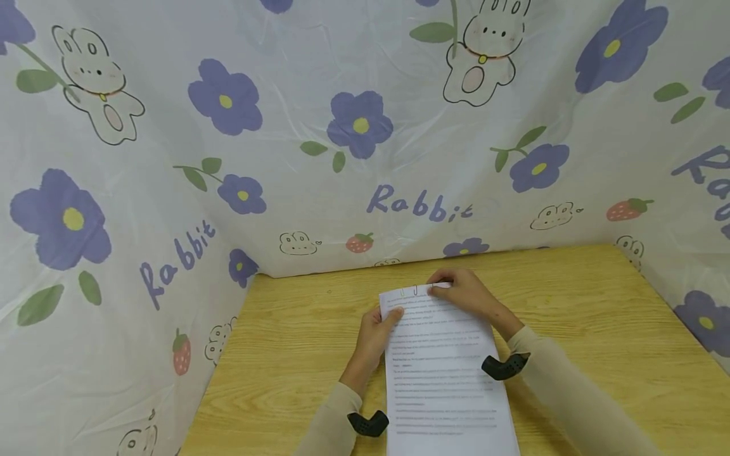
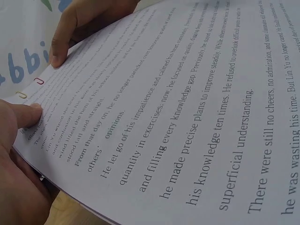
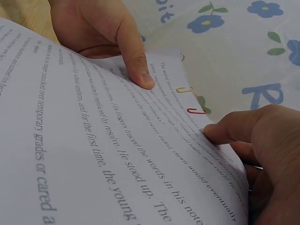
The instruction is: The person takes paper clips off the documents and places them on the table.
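Note:
A stack of printed paper [image 1: 441, 373] is held above the table, its top edge toward the back. My left hand [image 1: 373, 339] grips the left edge near the top corner, thumb on the printed face and fingers underneath. My right hand [image 1: 464, 294] pinches the top edge toward the right corner, its thumb [image 3: 218, 133] on the front and the other fingers behind. Between the hands, a yellow paper clip [image 3: 184, 89] and a red paper clip [image 3: 196, 111] sit side by side on the top edge. The right fingers partly hide that edge in the head view.
The wooden table [image 1: 296, 342] extends to both sides of the paper. A white cloth [image 1: 308, 202] with flowers and rabbits hangs behind the table and along its sides. Black wrist cameras [image 1: 367, 423] are strapped over both sleeves.

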`<state>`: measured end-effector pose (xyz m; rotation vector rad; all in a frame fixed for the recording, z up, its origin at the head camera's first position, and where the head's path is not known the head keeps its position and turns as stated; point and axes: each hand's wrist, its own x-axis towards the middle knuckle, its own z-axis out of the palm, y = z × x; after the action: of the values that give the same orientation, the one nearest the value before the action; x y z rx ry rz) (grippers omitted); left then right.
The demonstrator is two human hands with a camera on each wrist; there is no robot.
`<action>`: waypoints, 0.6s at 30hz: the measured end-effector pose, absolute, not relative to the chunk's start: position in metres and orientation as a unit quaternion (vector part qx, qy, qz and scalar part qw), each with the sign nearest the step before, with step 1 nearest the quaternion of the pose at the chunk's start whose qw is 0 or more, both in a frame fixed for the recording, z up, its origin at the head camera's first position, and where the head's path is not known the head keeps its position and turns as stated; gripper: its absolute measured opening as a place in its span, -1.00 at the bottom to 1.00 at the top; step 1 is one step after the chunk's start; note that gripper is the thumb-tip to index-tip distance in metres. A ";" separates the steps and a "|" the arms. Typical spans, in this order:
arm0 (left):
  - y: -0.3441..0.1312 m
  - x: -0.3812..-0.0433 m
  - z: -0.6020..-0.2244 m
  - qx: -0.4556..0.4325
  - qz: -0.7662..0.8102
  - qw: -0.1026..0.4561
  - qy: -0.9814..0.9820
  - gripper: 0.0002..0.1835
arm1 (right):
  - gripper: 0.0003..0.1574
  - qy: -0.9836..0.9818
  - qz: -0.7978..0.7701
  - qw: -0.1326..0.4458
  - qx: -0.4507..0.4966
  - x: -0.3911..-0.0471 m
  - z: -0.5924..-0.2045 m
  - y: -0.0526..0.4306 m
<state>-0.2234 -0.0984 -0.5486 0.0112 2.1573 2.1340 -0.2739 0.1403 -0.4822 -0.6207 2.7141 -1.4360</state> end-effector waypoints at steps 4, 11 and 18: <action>-0.099 -0.224 -0.549 0.009 0.703 0.057 0.709 -0.57 | -0.84 0.861 -0.472 -0.001 -0.192 -0.274 -0.483 0.140; -0.099 -0.223 -0.550 0.009 0.701 0.058 0.711 -0.59 | -0.81 0.852 -0.496 -0.016 -0.167 -0.278 -0.484 0.143; -0.103 -0.219 -0.557 -0.015 0.697 0.059 0.714 -0.61 | -0.71 0.844 -0.510 -0.020 -0.165 -0.284 -0.477 0.158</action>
<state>-0.2192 -0.1031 -0.5566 -0.0466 2.1633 2.1127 -0.2839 0.1583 -0.4767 -0.5260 2.6860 -1.6220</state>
